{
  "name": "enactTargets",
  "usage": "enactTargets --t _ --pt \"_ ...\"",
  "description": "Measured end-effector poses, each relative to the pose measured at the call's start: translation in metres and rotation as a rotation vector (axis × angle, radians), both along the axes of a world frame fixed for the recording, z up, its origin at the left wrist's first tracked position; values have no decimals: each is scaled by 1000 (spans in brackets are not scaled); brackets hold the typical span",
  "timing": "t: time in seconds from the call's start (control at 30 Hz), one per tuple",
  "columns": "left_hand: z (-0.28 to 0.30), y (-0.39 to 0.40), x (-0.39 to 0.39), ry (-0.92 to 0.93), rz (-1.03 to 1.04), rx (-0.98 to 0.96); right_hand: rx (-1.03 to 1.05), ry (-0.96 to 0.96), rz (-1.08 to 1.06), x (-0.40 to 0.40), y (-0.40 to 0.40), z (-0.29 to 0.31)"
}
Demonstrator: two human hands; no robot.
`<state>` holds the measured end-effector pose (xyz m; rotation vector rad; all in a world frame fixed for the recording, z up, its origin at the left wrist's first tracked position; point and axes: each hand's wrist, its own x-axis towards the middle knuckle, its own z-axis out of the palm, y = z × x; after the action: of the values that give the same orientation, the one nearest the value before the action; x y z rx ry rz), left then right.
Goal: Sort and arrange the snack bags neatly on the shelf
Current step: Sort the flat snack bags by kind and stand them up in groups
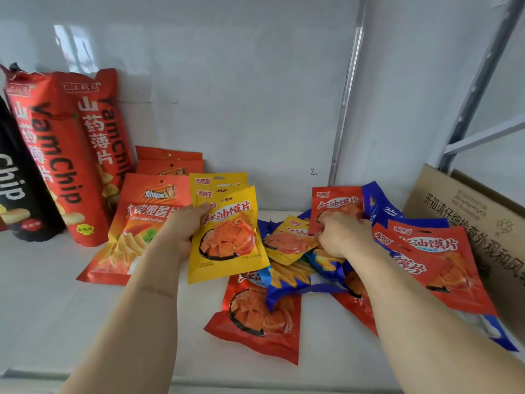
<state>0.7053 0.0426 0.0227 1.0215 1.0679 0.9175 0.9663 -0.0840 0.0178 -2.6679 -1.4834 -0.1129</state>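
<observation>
We are mid-sort on the white shelf [51, 294], gathering like with like. Landmark: the loose heap of red, blue and yellow bags [321, 268] to the right of centre. Our left hand [186, 226] sits just left of the heap, fingers curled round the edge of a fanned stack of yellow bags [227, 237], several held upright together. Our right hand [341, 234] is down on top of the heap, fingers bent among the packets; it touches a lone yellow bag [287, 240] lying at the heap's left side, but whether it has a proper pinch on that or on the red bag [336, 206] behind, we cannot tell. Likely next move: lift that stray yellow clear of the blue packets overlapping it and pass it leftward onto the held stack. Further left of the heap, orange bags [147, 223] and tall yam chip bags [56, 155] already stand sorted against the back wall.
</observation>
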Motion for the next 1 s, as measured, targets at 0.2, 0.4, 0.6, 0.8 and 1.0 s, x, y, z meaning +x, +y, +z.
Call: enactTargets --t 0.2,0.4,0.6,0.8,1.0 --pt "-3 4 9 -45 -66 -31 165 282 286 -15 19 12" --pt "-8 11 12 -79 -101 -51 -270 21 132 -3 47 2" --pt "-12 15 15 -85 -129 -57 -290 42 176 12 57 -2" --pt "-16 16 13 -76 -134 -63 -170 178 205 15 54 2" --pt "-19 15 11 -83 -127 -64 -367 96 92 10 53 12"
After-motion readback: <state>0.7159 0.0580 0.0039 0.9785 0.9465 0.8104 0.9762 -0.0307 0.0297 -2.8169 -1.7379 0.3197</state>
